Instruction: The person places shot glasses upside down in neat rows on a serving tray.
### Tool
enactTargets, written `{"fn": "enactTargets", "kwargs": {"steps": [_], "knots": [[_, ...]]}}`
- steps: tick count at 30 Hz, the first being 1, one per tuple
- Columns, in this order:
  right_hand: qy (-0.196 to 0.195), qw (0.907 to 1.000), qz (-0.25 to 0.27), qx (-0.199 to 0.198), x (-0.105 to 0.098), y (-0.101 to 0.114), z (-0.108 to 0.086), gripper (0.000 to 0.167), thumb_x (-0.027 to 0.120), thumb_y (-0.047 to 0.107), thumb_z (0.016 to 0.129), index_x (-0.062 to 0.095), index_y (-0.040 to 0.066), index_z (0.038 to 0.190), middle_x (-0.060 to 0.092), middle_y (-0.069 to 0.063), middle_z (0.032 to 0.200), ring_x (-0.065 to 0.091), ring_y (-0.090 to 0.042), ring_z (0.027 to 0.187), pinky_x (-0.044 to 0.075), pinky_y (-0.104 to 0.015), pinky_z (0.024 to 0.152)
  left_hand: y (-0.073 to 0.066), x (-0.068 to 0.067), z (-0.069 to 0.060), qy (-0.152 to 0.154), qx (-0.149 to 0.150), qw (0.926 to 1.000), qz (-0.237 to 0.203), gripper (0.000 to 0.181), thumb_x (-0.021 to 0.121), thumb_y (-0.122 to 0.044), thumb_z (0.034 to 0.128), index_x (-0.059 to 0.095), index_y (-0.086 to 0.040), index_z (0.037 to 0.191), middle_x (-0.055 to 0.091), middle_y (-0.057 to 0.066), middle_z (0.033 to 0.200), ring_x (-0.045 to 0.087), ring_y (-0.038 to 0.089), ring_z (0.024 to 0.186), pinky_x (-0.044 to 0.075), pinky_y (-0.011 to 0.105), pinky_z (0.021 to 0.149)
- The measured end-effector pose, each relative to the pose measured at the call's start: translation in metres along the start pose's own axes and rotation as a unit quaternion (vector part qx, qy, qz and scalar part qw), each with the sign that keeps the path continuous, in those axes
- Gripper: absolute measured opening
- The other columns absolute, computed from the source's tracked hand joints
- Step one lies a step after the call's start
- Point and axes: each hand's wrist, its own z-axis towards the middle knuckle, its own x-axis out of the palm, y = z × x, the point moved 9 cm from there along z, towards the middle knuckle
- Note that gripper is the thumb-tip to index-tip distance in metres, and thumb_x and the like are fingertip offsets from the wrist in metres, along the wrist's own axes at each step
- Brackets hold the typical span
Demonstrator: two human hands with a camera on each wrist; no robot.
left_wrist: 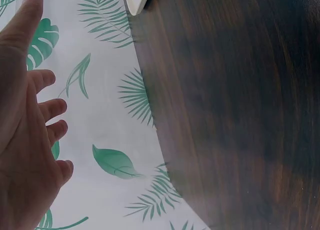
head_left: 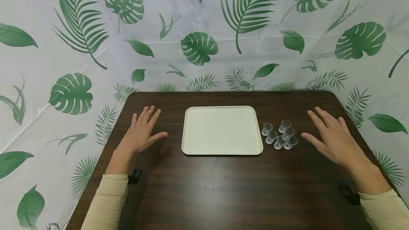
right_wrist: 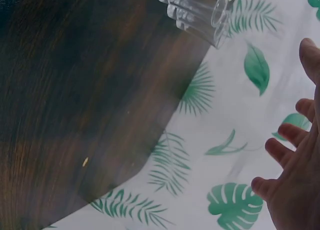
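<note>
A pale rectangular tray [head_left: 222, 130] lies on the dark table, with several small clear glasses [head_left: 288, 133] grouped just right of it. My left hand [head_left: 139, 132] is left of the tray, fingers spread, holding nothing. My right hand [head_left: 335, 139], also spread and empty, is right of the glasses without touching them. In the left wrist view my left hand [left_wrist: 30, 125] shows at the left edge, and a corner of the tray [left_wrist: 136, 1] at the top. In the right wrist view the glasses [right_wrist: 200, 12] are at the top and my right hand [right_wrist: 295, 165] at the right edge.
The dark wood table [head_left: 220, 191] has rounded far corners. Behind and beside it hangs a white cloth [head_left: 172, 52] printed with green leaves. Black bands [head_left: 135, 176] are at both wrists, by the pale sleeves.
</note>
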Motion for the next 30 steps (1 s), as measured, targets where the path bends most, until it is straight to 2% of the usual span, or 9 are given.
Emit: {"fn": "enactTargets", "kwargs": {"steps": [6, 14, 17, 19, 22, 25, 26, 28, 30], "knots": [[0.011, 0.9999, 0.006, 0.009, 0.002, -0.001, -0.002, 0.085, 0.061, 0.042, 0.096, 0.012, 0.011, 0.159, 0.018, -0.025, 0.158, 0.028, -0.054, 0.134, -0.005, -0.062, 0.112, -0.001, 0.001, 0.0, 0.008, 0.002, 1.0, -0.001, 0.094, 0.057, -0.062, 0.0905, 0.018, -0.009, 0.158, 0.012, 0.019, 0.162, 0.002, 0.035, 0.149, 0.002, 0.064, 0.111], [0.023, 0.9984, 0.043, 0.027, 0.009, -0.003, -0.003, 0.088, 0.064, 0.036, 0.095, 0.012, 0.003, 0.157, 0.022, -0.029, 0.155, 0.024, -0.05, 0.139, -0.006, -0.061, 0.112, 0.001, 0.007, 0.001, 0.008, 0.003, 0.9999, -0.012, 0.093, 0.057, -0.062, 0.0904, 0.021, -0.009, 0.157, 0.014, 0.019, 0.161, 0.002, 0.034, 0.149, 0.003, 0.065, 0.111], [0.023, 0.9971, 0.063, 0.035, 0.013, -0.004, -0.005, 0.088, 0.067, 0.033, 0.094, 0.015, 0.0, 0.156, 0.027, -0.032, 0.153, 0.027, -0.051, 0.137, -0.002, -0.061, 0.112, -0.001, 0.011, 0.002, 0.012, 0.006, 0.9997, -0.018, 0.093, 0.057, -0.062, 0.0902, 0.02, -0.009, 0.158, 0.014, 0.018, 0.162, 0.003, 0.034, 0.149, 0.003, 0.065, 0.111], [0.021, 0.9961, 0.073, 0.044, 0.017, -0.005, -0.006, 0.086, 0.069, 0.031, 0.093, 0.019, -0.001, 0.155, 0.031, -0.034, 0.149, 0.032, -0.054, 0.132, 0.008, -0.065, 0.11, -0.002, 0.016, 0.003, 0.016, 0.009, 0.9995, -0.026, 0.093, 0.058, -0.061, 0.0903, 0.02, -0.01, 0.158, 0.013, 0.018, 0.162, 0.003, 0.034, 0.149, 0.004, 0.066, 0.111], [0.027, 0.9942, 0.079, 0.068, 0.027, -0.006, -0.008, 0.082, 0.07, 0.031, 0.092, 0.028, -0.003, 0.152, 0.04, -0.036, 0.142, 0.041, -0.057, 0.122, 0.027, -0.068, 0.1, -0.005, 0.028, 0.004, 0.027, 0.014, 0.9986, -0.044, 0.092, 0.059, -0.06, 0.0909, 0.02, -0.01, 0.158, 0.013, 0.018, 0.162, 0.006, 0.036, 0.149, 0.007, 0.067, 0.11], [0.041, 0.9903, 0.086, 0.102, 0.042, -0.008, -0.012, 0.075, 0.072, 0.031, 0.09, 0.038, -0.003, 0.147, 0.048, -0.037, 0.133, 0.055, -0.054, 0.105, 0.04, -0.066, 0.082, -0.011, 0.044, 0.003, 0.044, 0.021, 0.9967, -0.065, 0.091, 0.057, -0.059, 0.0919, 0.019, -0.011, 0.158, 0.014, 0.018, 0.162, 0.009, 0.038, 0.148, 0.009, 0.068, 0.109], [0.048, 0.9886, 0.088, 0.112, 0.047, -0.009, -0.014, 0.072, 0.072, 0.031, 0.09, 0.041, -0.003, 0.146, 0.052, -0.036, 0.129, 0.06, -0.051, 0.094, 0.043, -0.063, 0.076, -0.014, 0.049, 0.004, 0.05, 0.021, 0.9958, -0.074, 0.09, 0.057, -0.06, 0.092, 0.019, -0.012, 0.158, 0.015, 0.018, 0.161, 0.011, 0.038, 0.148, 0.01, 0.068, 0.109], [0.066, 0.9842, 0.095, 0.135, 0.058, -0.011, -0.018, 0.066, 0.072, 0.03, 0.09, 0.046, -0.001, 0.143, 0.065, -0.031, 0.105, 0.059, -0.04, 0.067, 0.045, -0.053, 0.061, -0.019, 0.059, 0.004, 0.062, 0.023, 0.9938, -0.09, 0.09, 0.056, -0.061, 0.0921, 0.018, -0.012, 0.158, 0.016, 0.018, 0.161, 0.013, 0.039, 0.147, 0.011, 0.068, 0.109], [0.079, 0.9803, 0.104, 0.148, 0.069, -0.011, -0.02, 0.061, 0.072, 0.029, 0.09, 0.051, 0.0, 0.139, 0.068, -0.023, 0.085, 0.051, -0.027, 0.054, 0.039, -0.042, 0.052, -0.023, 0.065, 0.004, 0.072, 0.023, 0.9919, -0.102, 0.091, 0.056, -0.061, 0.0914, 0.019, -0.012, 0.158, 0.017, 0.019, 0.161, 0.014, 0.04, 0.147, 0.012, 0.068, 0.109]]}}
